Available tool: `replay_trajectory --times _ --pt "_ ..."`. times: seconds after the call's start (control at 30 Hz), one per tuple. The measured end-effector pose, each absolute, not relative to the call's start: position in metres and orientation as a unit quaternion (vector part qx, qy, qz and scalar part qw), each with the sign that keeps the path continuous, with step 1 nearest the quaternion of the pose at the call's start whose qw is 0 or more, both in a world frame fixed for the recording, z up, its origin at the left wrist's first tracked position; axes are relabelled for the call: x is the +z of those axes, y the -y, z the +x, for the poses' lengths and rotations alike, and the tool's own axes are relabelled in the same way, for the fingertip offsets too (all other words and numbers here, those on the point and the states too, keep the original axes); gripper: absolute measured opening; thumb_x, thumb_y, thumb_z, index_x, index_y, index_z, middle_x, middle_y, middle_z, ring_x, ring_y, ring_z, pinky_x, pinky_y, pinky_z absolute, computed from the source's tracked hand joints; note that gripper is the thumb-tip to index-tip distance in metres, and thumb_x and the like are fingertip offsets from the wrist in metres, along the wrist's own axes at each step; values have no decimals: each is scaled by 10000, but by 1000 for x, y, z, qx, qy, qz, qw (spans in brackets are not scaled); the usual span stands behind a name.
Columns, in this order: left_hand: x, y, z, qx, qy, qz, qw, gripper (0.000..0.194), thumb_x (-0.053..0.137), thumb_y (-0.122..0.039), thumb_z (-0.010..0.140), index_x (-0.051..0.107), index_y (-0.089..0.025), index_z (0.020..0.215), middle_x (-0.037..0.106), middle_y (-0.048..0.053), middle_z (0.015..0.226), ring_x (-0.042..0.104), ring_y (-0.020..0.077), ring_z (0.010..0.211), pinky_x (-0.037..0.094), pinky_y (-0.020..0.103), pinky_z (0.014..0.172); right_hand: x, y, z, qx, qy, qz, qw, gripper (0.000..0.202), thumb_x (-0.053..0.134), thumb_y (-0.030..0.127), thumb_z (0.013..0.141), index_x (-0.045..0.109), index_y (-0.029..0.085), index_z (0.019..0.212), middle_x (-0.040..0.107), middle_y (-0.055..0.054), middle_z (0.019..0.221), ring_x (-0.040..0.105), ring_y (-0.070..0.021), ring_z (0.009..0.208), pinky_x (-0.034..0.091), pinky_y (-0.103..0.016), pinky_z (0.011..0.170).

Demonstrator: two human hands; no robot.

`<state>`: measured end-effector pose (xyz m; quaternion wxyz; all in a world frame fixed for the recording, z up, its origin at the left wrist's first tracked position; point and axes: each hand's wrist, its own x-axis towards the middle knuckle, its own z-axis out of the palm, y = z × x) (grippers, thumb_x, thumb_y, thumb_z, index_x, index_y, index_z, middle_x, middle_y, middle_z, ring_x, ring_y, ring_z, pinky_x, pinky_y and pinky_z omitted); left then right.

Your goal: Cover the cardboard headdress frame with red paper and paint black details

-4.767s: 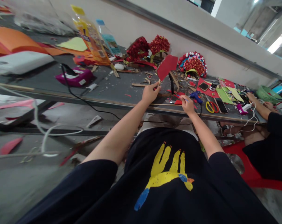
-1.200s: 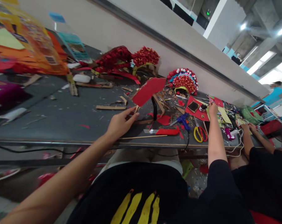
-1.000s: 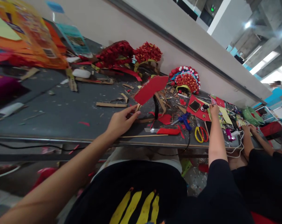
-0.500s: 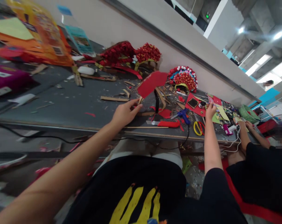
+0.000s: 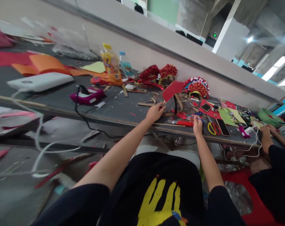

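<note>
My left hand [image 5: 156, 112] is closed on the short handle of a red card piece [image 5: 172, 91], which it holds tilted up above the grey table [image 5: 123, 110]. My right hand [image 5: 197, 124] has its fingers pinched together around a thin stick-like item [image 5: 189, 115], too small to name surely. Close behind those fingers lies a blue glue gun [image 5: 200, 115], partly covered. A red utility knife [image 5: 186, 123] and a thin wooden stick [image 5: 169, 125] lie along the front edge. To the right are scissors [image 5: 213, 128] with yellow and red handles. A black curved strip [image 5: 175, 104] stands beside the card.
Headpieces with red trim [image 5: 196, 88] lean by the wall. Bottles [image 5: 111, 66], a purple box [image 5: 87, 95] and a white device [image 5: 41, 82] stand left. A phone [image 5: 223, 127] and a green basket [image 5: 271, 117] lie right, near another person's hands [image 5: 268, 129]. Cables hang off the edge.
My right hand has come left from over the red sheet to the glue gun. The view has swung left, showing more of the table. My left hand still holds the red card piece.
</note>
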<state>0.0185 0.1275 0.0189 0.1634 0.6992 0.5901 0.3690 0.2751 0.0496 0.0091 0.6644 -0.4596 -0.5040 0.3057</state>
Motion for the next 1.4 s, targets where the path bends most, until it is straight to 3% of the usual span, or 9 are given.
replay_trajectory --times 0.27,0.67,0.87,1.27,1.4 --pt "9 -132 18 392 -578 696 166 439 522 -363 946 613 -147 1318 726 112 1043 671 249 911 490 303 810 -3 -58 265 289 535 -498 618 335 604 543 803 600 212 854 692 -4 706 680 -155 670 557 -287 676" --pt "7 -133 18 414 -569 689 174 408 539 -314 944 621 -134 1301 719 123 1014 663 237 899 487 307 851 1 -67 268 217 596 -519 574 464 541 675 822 605 222 895 704 -29 765 692 -178 738 554 -308 723" --pt "4 -135 17 422 -561 688 184 419 530 -319 948 601 -129 1314 718 111 990 660 217 880 486 298 860 -2 -65 270 226 579 -525 581 494 548 697 805 601 218 912 725 -29 784 683 -158 727 551 -287 720" --pt "4 -135 18 425 -560 683 196 402 527 -313 963 590 -139 1320 702 119 1069 630 246 1069 456 313 963 -2 -65 271 241 557 -526 595 423 625 621 777 647 206 860 702 -5 718 675 -155 720 534 -271 721" --pt "6 -134 18 409 -574 682 193 410 520 -324 959 594 -138 1317 711 116 1039 657 241 981 471 316 930 -4 -66 272 244 554 -519 604 394 624 589 792 648 204 868 713 -9 740 683 -157 736 538 -277 740"
